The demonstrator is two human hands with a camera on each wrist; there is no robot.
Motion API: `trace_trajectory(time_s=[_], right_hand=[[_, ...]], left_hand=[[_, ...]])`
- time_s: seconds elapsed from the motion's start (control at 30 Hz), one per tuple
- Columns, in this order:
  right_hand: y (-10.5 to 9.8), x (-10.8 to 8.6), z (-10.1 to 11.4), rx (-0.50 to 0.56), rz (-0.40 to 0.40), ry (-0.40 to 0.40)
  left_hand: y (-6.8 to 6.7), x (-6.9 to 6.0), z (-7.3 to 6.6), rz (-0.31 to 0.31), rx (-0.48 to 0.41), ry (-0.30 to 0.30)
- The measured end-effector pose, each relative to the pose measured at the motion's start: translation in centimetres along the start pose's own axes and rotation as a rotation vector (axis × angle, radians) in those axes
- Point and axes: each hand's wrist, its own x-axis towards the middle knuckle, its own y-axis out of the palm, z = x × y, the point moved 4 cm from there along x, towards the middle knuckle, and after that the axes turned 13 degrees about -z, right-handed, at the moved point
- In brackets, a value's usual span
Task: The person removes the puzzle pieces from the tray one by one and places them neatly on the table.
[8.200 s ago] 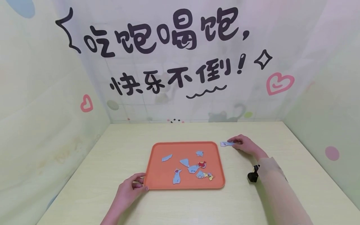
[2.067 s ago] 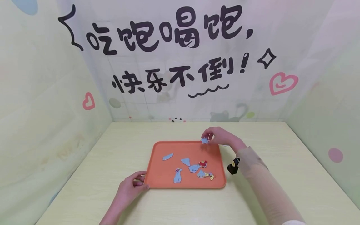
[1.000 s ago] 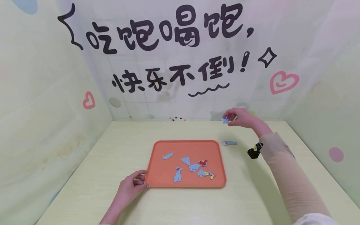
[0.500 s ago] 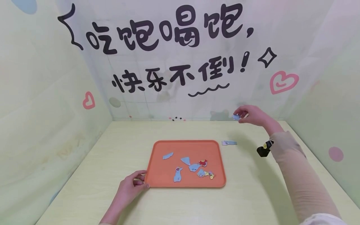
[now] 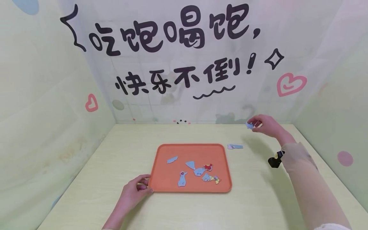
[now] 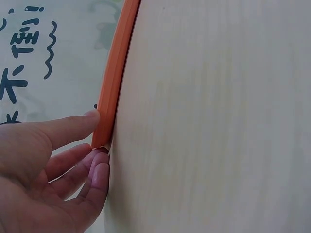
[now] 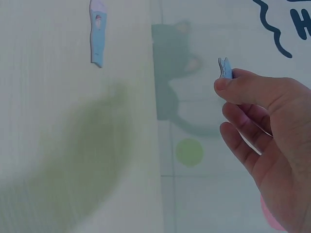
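An orange tray [image 5: 162, 182] lies on the table with several irregular light-blue puzzle pieces on it. One carries a red figure [image 5: 208, 167]; another has a yellow part [image 5: 215, 179]. At the tray's near left corner my left hand [image 5: 135, 190] holds the rim, thumb on the near side and fingers curled at the corner. Beyond the tray's right side, my right hand [image 5: 266, 125] is raised above the table. Its thumb and index finger pinch a small light-blue puzzle piece [image 5: 249, 125], mostly covered in the right wrist view. Its other fingers are loosely bent.
A long narrow blue puzzle piece [image 5: 235, 146] lies on the table just right of the tray's far corner. A printed cloth wall [image 5: 172, 108] closes the back, with cloth walls on both sides. A black device [image 5: 275, 161] hangs at my right wrist.
My right hand laid the long piece right of the tray, then lifted the small piece off the tray and carried it right; it has lately sunk a little. The left hand stays put.
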Motion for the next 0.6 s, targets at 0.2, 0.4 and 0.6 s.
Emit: trace_trajectory(time_s=[0.2, 0.4, 0.6], right_hand=[[1.5, -1.3, -1.8, 0.026, 0.003, 0.014], [2.7, -2.1, -2.8, 0.027, 0.023, 0.03], [3.6, -2.7, -3.4, 0.045, 0.023, 0.037]], left_hand=[[0.0, 0.1, -0.1, 0.003, 0.004, 0.011], [0.1, 0.0, -0.1, 0.009, 0.003, 0.011], [0.1, 0.0, -0.1, 0.008, -0.002, 0.01]])
